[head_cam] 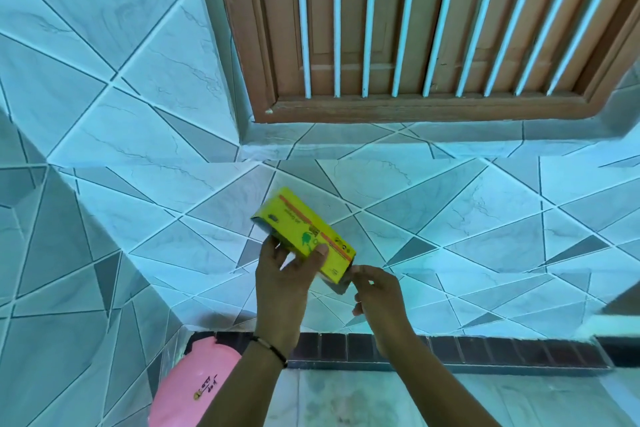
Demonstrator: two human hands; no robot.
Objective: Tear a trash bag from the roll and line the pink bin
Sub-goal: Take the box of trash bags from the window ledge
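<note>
1. While the left hand [287, 274] grips the yellow box [304, 236] by its long side, thumb on the printed face and fingers wrapped beneath, the box is tilted, probably so its lower end faces the other hand.
2. At that lower end of the box, the right hand [375, 291] has its fingertips drawn together on the end flap, seemingly to open it; whether it pinches the flap or a bag edge cannot be told.
3. No roll or bag shows outside the box, so tearing looks not yet begun.
4. Below and left of the box, the pink bin [194, 388] sits against the tiled wall [104, 114], partly hidden by the left forearm; its opening is out of view, so whether it is lined is unclear.
</note>
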